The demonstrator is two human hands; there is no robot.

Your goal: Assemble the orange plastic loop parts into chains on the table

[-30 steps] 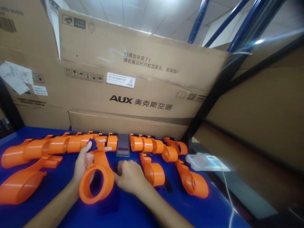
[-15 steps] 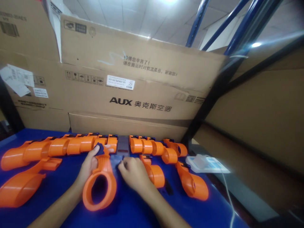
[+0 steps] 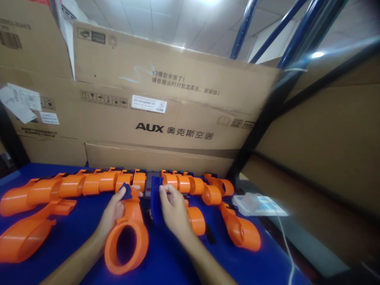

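A blue table (image 3: 166, 261) is seen from the head camera. It fills the bottom of the view. Many orange parts are laid on it. A long row of orange parts (image 3: 74, 184) is set along the back of the table, from the far left to the middle. More orange parts (image 3: 208, 192) are lined up on the right side of the row. A dark phone (image 3: 147, 186) is placed between the two groups. Two big orange pieces (image 3: 23, 237) are laid at the left edge.

An orange ring part (image 3: 127, 237) is held by the left hand (image 3: 114, 213). The fingers are closed around its neck, near a small dark blue piece (image 3: 127, 192) at its top. The ring end is rested on the table, close to the person.

A dark blue strip (image 3: 154, 200) is pinched in the right hand (image 3: 173, 209), just beside the ring part. It is held upright in front of the phone.

A white box (image 3: 255, 204) with a white cord (image 3: 285, 241) is set at the right edge of the table.

Big brown boxes (image 3: 166, 107) are stacked behind the table. The word AUX is printed on one. Blue bars (image 3: 243, 29) are seen at the upper right. A white ceiling (image 3: 166, 19) is seen above.
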